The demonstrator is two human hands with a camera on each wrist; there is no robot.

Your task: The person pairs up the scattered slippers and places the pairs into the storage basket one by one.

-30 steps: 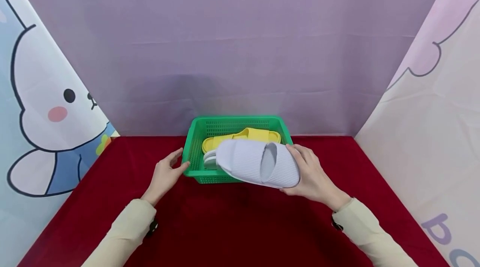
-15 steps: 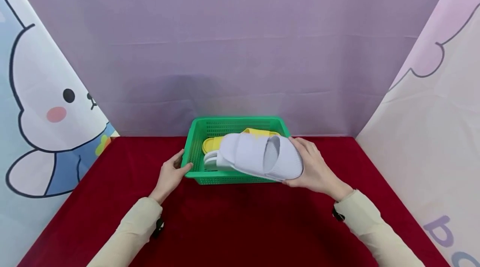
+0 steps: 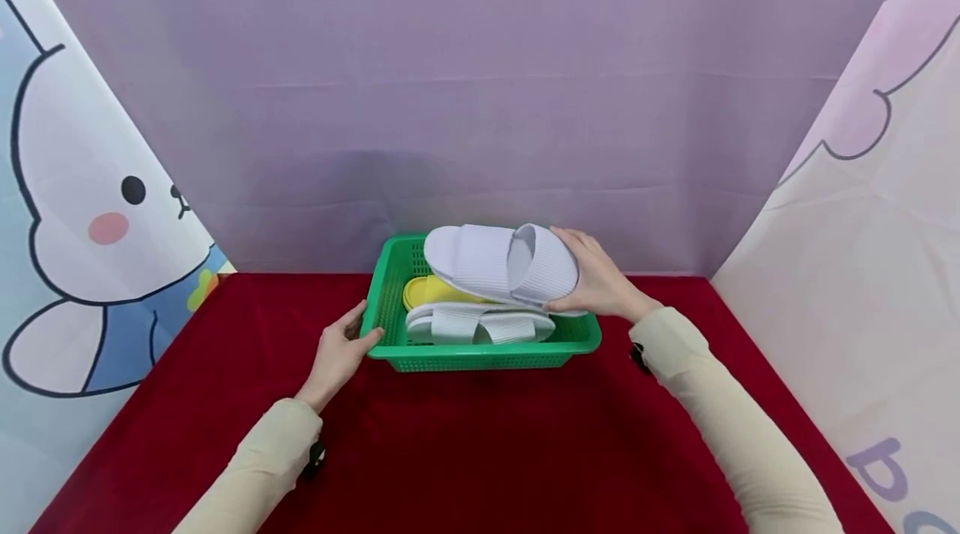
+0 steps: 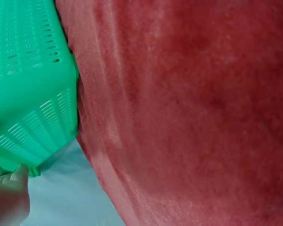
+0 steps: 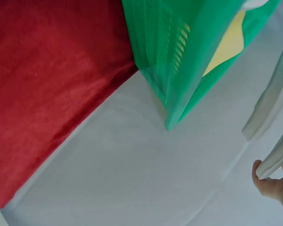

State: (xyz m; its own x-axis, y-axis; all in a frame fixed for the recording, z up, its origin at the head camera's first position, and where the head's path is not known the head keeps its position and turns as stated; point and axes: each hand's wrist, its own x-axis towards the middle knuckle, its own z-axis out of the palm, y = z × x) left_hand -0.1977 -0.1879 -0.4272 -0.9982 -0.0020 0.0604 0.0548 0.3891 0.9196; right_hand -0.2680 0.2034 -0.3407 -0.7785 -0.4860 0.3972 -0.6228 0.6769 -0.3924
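A pale lavender ribbed slide slipper hangs over the back of the green plastic basket. My right hand grips it by its right end, thumb at the front side and fingers behind. In the right wrist view the fingertips curl around a pale edge of it. My left hand holds the basket's left rim, thumb on top and fingers outside. Inside the basket, white ribbed slippers lie along the front. Behind them shows a yellow slipper, mostly hidden by the lavender one.
The basket stands on a red cloth at its far edge, close to a purple-grey curtain. Printed cartoon panels rise at the left and right.
My right hand has carried the lavender slipper from over the basket's front to its back, uncovering the white slippers. My left hand has closed in on the left rim and stays there.
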